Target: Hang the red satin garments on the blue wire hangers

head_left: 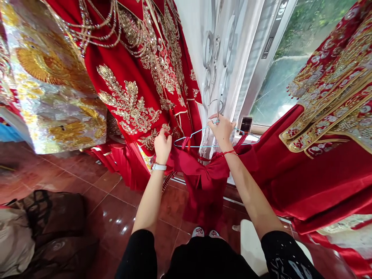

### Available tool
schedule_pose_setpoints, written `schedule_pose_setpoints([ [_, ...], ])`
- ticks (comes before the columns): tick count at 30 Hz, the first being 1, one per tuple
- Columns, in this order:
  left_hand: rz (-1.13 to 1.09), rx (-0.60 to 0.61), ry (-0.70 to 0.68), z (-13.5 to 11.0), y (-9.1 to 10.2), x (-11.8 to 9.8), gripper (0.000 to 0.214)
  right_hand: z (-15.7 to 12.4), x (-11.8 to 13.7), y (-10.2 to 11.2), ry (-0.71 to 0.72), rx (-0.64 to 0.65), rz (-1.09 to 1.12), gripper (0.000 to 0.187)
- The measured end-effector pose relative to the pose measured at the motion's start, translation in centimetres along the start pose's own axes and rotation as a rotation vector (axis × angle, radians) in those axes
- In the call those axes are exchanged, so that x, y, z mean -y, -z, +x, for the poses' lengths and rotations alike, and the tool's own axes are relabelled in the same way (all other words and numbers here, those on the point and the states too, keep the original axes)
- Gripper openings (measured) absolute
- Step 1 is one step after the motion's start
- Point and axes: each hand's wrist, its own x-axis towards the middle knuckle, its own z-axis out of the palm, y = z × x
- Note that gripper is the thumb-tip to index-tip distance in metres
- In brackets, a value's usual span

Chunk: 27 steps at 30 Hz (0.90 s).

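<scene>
A plain red dress (203,178) hangs from a light blue wire hanger (200,133) in front of me. My right hand (222,130) is closed round the hanger's neck just under its hook. My left hand (162,145) pinches the dress's red strap at the hanger's left end. A white band sits on my left wrist, a red string on my right.
Red gowns with gold embroidery (139,73) hang to the left and right (328,116). A white ornate grille (215,58) and a window (293,58) stand behind. Dark bags (55,228) lie on the red tiled floor (95,186); a white stool (252,244) is by my feet.
</scene>
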Motion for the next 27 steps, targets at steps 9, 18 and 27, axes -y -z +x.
schedule_pose_setpoints([
  [9,0.112,0.166,-0.202,-1.3,-2.7,-7.2,0.017,-0.7,1.1,-0.1,-0.049,-0.027,-0.040,0.018],
  [18,-0.241,-0.105,-0.255,-7.8,-6.6,-4.6,0.041,-0.7,0.8,0.0,-0.031,-0.058,-0.096,0.016],
  [27,-0.188,0.426,-0.280,-0.8,-2.7,-2.4,0.039,-0.6,0.8,-0.4,-0.039,-0.063,-0.084,0.018],
])
